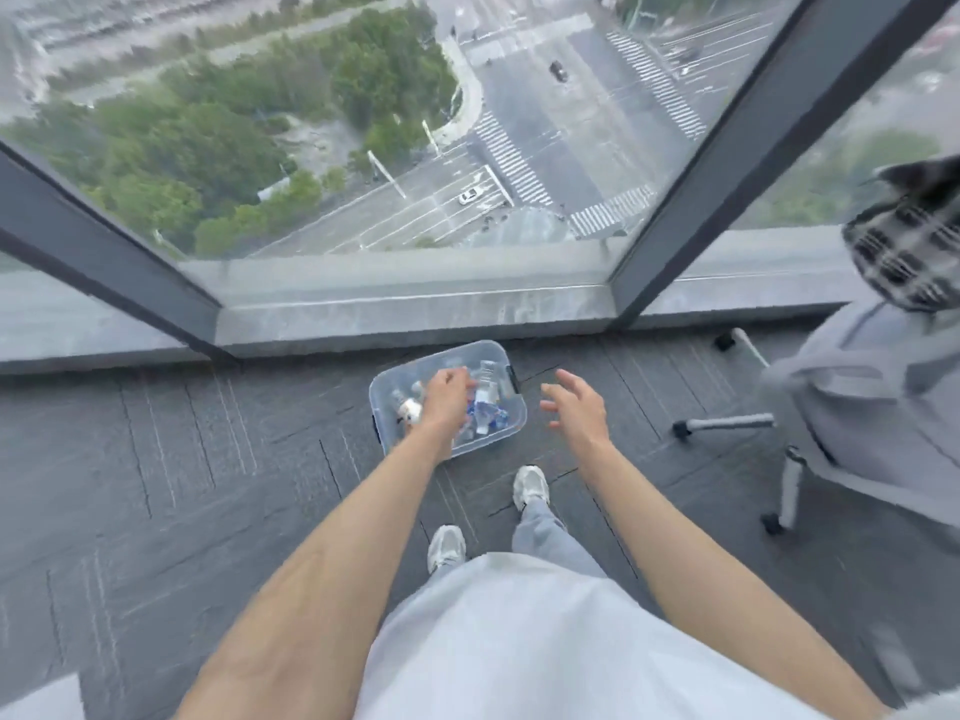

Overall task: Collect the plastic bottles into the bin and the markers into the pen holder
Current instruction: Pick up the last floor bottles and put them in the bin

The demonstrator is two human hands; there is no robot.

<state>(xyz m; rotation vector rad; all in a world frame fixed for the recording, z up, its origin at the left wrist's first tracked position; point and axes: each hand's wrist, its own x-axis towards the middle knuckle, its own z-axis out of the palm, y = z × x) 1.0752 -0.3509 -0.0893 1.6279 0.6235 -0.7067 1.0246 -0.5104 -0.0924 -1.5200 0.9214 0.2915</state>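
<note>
Your left hand (441, 402) hangs over the clear plastic bin (498, 350) of light, crushable plastic bottles (485, 397), fingers curled, grip unclear; right hand (576, 407) spread empty. Grasp bottles mid-body.

Soft daylight through the window (395, 148), faint shadows, motion blur, wide-angle bending at edges
</note>
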